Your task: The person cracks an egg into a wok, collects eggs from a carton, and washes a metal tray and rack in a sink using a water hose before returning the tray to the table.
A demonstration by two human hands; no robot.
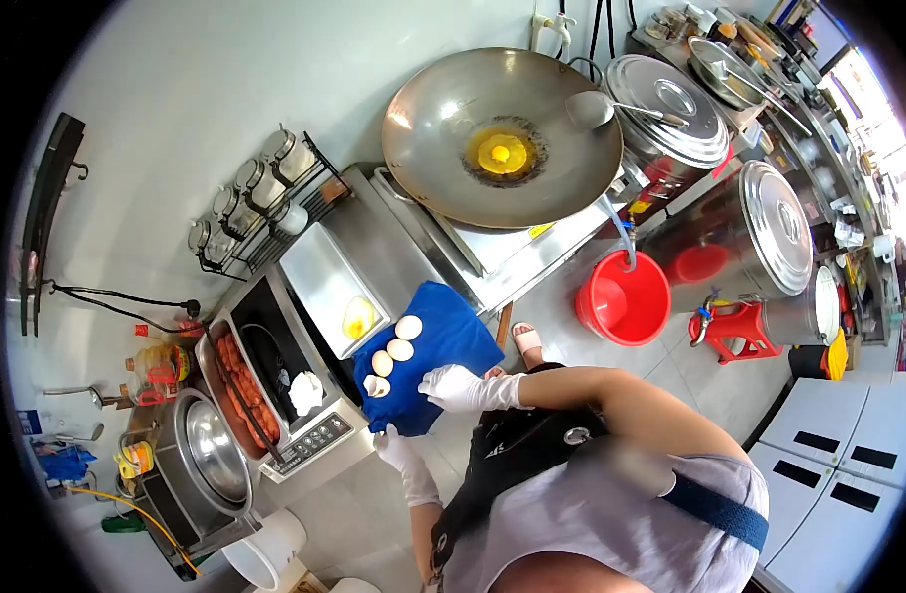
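Observation:
A dark blue cloth [443, 326] hangs over the counter's front edge, with several pale eggs [400, 350] in a row on it; the lowest looks like a broken shell. My gloved right hand [461, 388] lies at the cloth's right side, its fingers closed on the fabric. Below, my gloved left hand [400, 452] pinches the cloth's lower corner. Beyond the cloth, a metal tray [324, 272] holds some yellow liquid [359, 317]. In the large wok [423, 148] a cracked egg [502, 153] with a bright yolk sits in oil. A ladle [593, 110] rests on the wok's rim.
At left is a cooker with reddish sausages [240, 390] and a white crumpled item [305, 392]. A spice-jar rack [265, 232] stands by the wall. A red bucket [626, 296] and lidded steel pots [769, 217] are at right; white cabinets [828, 425] stand lower right.

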